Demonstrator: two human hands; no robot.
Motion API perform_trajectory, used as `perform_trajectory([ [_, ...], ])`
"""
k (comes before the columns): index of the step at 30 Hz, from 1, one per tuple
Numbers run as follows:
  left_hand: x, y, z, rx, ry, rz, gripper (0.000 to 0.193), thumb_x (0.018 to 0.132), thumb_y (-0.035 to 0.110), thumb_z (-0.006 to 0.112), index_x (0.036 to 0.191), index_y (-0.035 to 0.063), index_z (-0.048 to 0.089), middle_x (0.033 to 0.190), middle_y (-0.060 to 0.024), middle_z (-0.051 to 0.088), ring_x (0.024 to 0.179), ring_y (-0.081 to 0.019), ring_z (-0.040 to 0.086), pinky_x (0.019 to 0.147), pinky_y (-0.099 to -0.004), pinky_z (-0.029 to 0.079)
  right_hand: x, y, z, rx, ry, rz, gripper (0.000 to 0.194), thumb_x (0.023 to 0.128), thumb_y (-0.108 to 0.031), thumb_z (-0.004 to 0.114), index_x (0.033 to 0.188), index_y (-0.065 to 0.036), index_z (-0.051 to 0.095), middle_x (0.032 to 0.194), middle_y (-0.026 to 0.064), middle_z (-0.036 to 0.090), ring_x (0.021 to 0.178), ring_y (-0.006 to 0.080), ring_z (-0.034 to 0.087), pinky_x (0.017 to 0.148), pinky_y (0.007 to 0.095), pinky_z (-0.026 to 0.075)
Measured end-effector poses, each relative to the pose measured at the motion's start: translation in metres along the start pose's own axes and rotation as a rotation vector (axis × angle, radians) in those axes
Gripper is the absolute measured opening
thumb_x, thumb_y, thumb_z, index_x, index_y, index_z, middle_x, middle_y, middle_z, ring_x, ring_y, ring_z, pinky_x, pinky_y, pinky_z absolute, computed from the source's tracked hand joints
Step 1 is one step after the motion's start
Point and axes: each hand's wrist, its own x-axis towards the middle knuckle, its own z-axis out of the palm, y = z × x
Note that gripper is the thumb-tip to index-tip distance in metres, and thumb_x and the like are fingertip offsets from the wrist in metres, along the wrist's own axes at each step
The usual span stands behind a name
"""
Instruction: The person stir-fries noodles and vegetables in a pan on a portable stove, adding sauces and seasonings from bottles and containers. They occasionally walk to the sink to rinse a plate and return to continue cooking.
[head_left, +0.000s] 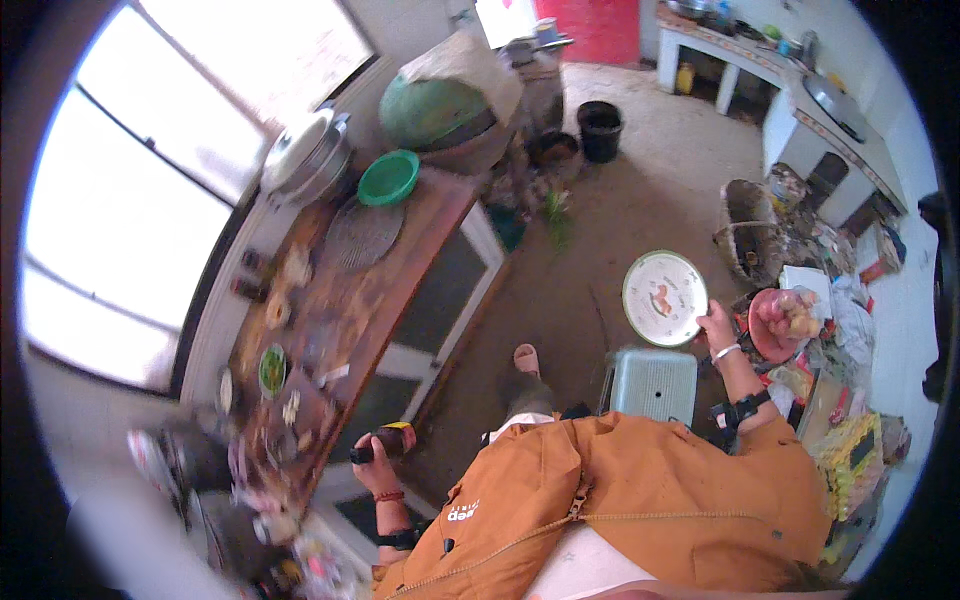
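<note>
My left hand (375, 463) grips the neck of a dark bottle (395, 439) with a black cap and a yellow and red label, beside the wooden counter's front edge. Out to the right, my right hand (717, 330) holds a round white plate or tray (664, 298) by its rim; it has a green edge and a printed rocking-horse picture. Below that plate stands a pale green plastic stool (654, 384). A small dish with green food (273, 370) sits on the wooden counter (375, 300).
A green plastic basin (388, 178) stands at the counter's far end, near stacked metal basins (307, 154). A black bucket (600, 131) stands on the floor ahead. Wicker baskets (748, 232) and a pink bowl of onions or similar produce (780, 324) are at right. A tiled counter (810, 97) lies beyond.
</note>
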Motion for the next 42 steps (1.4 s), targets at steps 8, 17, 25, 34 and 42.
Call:
perform_trajectory([
  [8, 0.222, 0.152, 0.327, -0.063, -0.640, 0.407, 0.019, 0.075, 0.014, 0.067, 0.090, 0.0030, 0.064, 0.089, -0.0088, 0.062, 0.083, -0.0210, 0.060, 0.078, -0.0299, 0.045, 0.042, -0.010, -0.054, 0.250, 0.599, 0.000, 0.037, 0.074, -0.004, 0.048, 0.110, -0.007, 0.047, 0.083, 0.0080, 0.059, 0.054, 0.0152, 0.055, 0.036, 0.0254, 0.044],
  [17, 0.300, 0.353, 0.700, -0.377, -1.057, 0.126, 0.020, 0.077, 0.020, 0.068, 0.088, 0.0036, 0.066, 0.068, -0.0023, 0.059, 0.049, -0.0068, 0.050, 0.047, -0.0231, 0.043, 0.099, -0.016, -0.075, 0.315, 0.887, 0.203, 0.044, 0.072, -0.006, 0.048, 0.117, -0.008, 0.046, 0.087, 0.0069, 0.059, 0.057, 0.0162, 0.056, 0.036, 0.0241, 0.043],
  [25, 0.399, 0.461, 0.902, -0.625, -0.664, -0.050, 0.022, 0.078, 0.023, 0.069, 0.080, 0.0029, 0.061, 0.068, -0.0030, 0.057, 0.046, -0.0098, 0.050, 0.039, -0.0221, 0.041, 0.306, -0.053, -0.180, 0.275, 0.987, 0.071, 0.054, 0.072, -0.009, 0.051, 0.125, -0.006, 0.040, 0.090, 0.0071, 0.057, 0.065, 0.0174, 0.056, 0.047, 0.0294, 0.047],
  [34, 0.525, 0.477, 1.105, -0.318, -0.472, 0.024, 0.034, 0.075, 0.031, 0.069, 0.076, -0.0025, 0.064, 0.064, -0.0061, 0.060, 0.047, -0.0122, 0.055, 0.042, -0.0252, 0.044, 0.556, -0.222, -0.218, 0.214, 0.842, -0.007, 0.035, 0.078, -0.008, 0.049, 0.112, -0.007, 0.045, 0.086, 0.0041, 0.059, 0.059, 0.0117, 0.055, 0.040, 0.0223, 0.044],
  [42, 0.540, 0.405, 1.217, 0.497, -0.608, 0.272, 0.056, 0.068, 0.049, 0.067, 0.088, -0.0030, 0.064, 0.088, -0.0232, 0.063, 0.090, -0.0361, 0.060, 0.078, -0.0432, 0.046, 0.705, -0.311, -0.223, 0.250, 0.739, 0.020, 0.036, 0.077, -0.007, 0.050, 0.113, -0.007, 0.048, 0.086, 0.0064, 0.060, 0.057, 0.0148, 0.057, 0.040, 0.0252, 0.045],
])
